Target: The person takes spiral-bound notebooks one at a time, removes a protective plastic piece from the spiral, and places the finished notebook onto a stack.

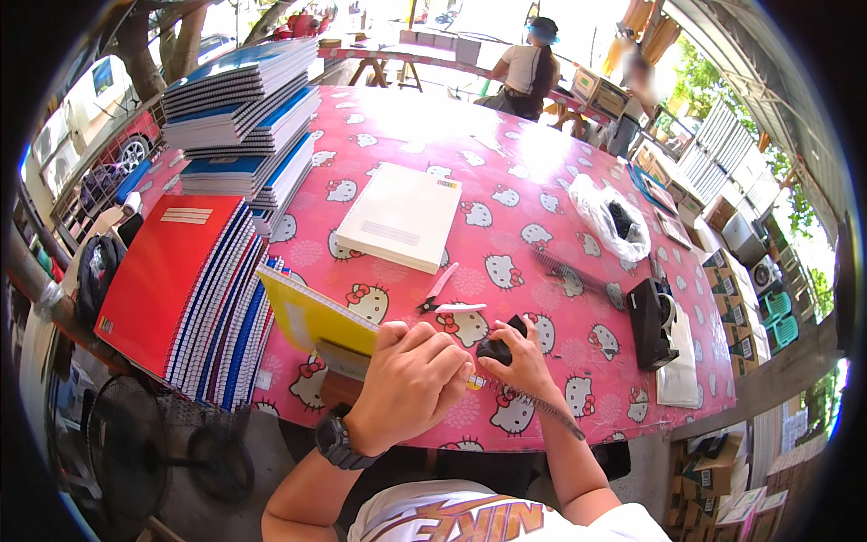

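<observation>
A yellow-covered notebook (316,316) stands tilted on edge near the front of the table. My left hand (415,375), a black watch on its wrist, is closed around the notebook's edge, hiding most of its spine. From beside that hand a dark spiral binding coil (542,411) sticks out to the right, passing over my right wrist. My right hand (524,361) curls its thumb and fingers around a small black object (494,350) on the table; its kind is hidden. Just beyond both hands lie pink-handled pliers (442,294), jaws to the left.
A white-covered stack of sheets (402,217) lies mid-table. Spiral notebooks pile up at left, a red-covered one (167,262) in front, blue ones (239,108) behind. Loose coils (578,275), a plastic bag (605,212) and a black tape dispenser (650,325) sit right. People (528,72) are beyond.
</observation>
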Demonstrator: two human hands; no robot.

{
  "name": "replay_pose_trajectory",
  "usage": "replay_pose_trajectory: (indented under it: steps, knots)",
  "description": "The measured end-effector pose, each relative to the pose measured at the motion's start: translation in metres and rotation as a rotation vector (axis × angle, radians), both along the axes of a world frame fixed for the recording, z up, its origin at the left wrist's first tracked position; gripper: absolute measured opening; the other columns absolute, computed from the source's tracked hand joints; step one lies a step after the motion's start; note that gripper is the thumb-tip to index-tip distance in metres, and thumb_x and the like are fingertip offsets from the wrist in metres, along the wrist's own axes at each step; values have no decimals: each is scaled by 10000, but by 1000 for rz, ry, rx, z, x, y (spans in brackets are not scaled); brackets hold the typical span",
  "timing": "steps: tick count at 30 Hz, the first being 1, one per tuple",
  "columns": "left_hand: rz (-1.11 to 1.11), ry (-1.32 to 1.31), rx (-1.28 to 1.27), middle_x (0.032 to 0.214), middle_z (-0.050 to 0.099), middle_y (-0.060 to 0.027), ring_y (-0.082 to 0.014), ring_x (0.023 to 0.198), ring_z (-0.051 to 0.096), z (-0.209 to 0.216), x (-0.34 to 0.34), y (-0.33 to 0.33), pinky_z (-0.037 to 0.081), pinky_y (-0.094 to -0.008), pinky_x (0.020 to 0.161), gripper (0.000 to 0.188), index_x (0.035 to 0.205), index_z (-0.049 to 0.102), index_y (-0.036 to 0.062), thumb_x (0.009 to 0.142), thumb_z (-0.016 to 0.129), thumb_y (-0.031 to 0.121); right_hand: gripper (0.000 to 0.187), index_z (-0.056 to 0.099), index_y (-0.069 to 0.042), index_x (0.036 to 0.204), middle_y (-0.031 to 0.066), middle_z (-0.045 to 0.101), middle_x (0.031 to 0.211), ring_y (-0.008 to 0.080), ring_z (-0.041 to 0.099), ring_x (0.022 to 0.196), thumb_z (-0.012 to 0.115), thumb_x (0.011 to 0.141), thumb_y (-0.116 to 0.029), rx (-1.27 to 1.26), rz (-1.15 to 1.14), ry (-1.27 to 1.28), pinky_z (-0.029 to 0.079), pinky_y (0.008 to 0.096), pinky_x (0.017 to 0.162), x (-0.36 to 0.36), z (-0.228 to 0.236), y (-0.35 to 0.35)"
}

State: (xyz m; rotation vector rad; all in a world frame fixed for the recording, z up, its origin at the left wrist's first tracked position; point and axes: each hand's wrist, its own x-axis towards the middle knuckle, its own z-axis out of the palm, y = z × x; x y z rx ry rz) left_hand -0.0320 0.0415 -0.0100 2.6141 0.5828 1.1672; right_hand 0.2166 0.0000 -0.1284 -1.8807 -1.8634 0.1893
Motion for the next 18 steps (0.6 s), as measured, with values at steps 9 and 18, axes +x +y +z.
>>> replay_pose_trajectory:
  steps: [9, 18]
  knots:
    - [-117, -103, -105, 884, 600, -13, -202, 882, 558, 16, -7, 5, 349, -351, 776, 249, 1048, 575, 120, 809, 600, 184, 529, 569, -52, 1099, 136, 554, 1208, 282, 473, 1149, 654, 742, -432, -94, 143, 713, 355, 390, 977, -6, 40, 2]
    - [40, -5, -6, 844, 573, 30, -147, 876, 534, 6, -1, 5, 271, -411, 866, 197, 918, 591, 162, 772, 660, 274, 725, 547, 28, 1118, 172, 549, 1192, 252, 485, 1161, 517, 793, -620, -129, 657, 1553, 376, 377, 979, -37, 94, 10]
